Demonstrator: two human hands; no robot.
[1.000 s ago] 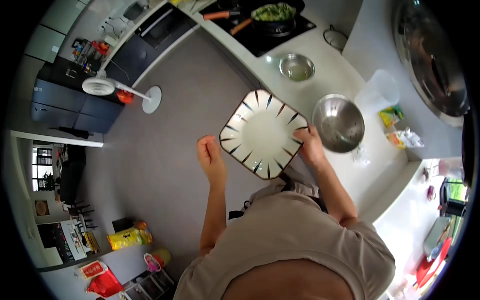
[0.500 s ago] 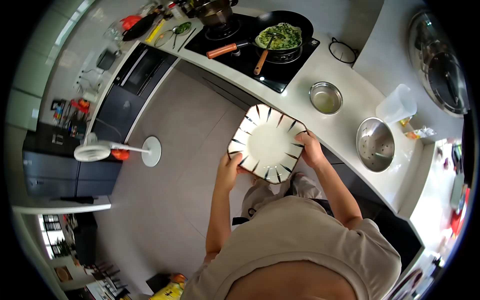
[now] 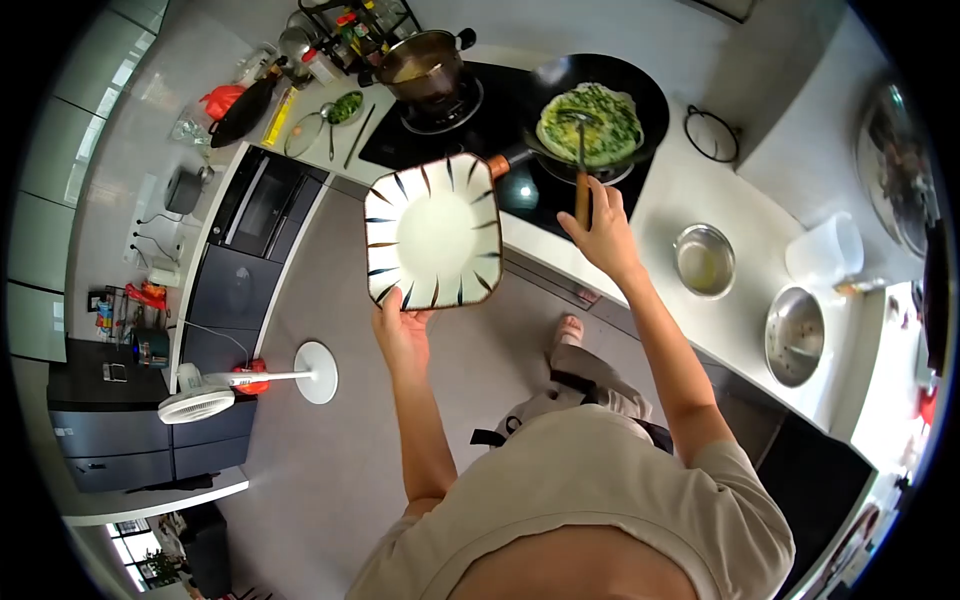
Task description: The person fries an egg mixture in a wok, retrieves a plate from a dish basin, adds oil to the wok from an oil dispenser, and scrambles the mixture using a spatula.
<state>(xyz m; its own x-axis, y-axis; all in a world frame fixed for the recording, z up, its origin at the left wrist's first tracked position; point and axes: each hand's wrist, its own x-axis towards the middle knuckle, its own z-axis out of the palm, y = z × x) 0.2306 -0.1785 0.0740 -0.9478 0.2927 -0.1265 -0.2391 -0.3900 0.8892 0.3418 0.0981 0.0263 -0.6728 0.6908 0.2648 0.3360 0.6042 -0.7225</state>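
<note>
My left hand (image 3: 403, 335) grips the near edge of a square white dish (image 3: 437, 235) with dark radiating stripes and a brown rim. The dish is held up in front of the counter and covers part of the frying pan's handle. My right hand (image 3: 607, 238) is closed around the wooden handle of a spatula (image 3: 581, 190), thumb on one side and fingers on the other. The spatula's dark head rests on a round pancake flecked with green (image 3: 610, 128), which lies flat in a black frying pan (image 3: 650, 100).
The pan stands on a black cooktop (image 3: 520, 195), with a lidless pot (image 3: 425, 70) beside it. A steel bowl (image 3: 705, 262), a steel colander (image 3: 795, 335) and a plastic jug (image 3: 830, 250) stand on the right counter. A white fan (image 3: 200, 400) stands left on the floor.
My right hand has left the dish and taken the spatula, whose handle has swung to the right. My left hand alone has carried the dish left and up, towards the cooktop.
</note>
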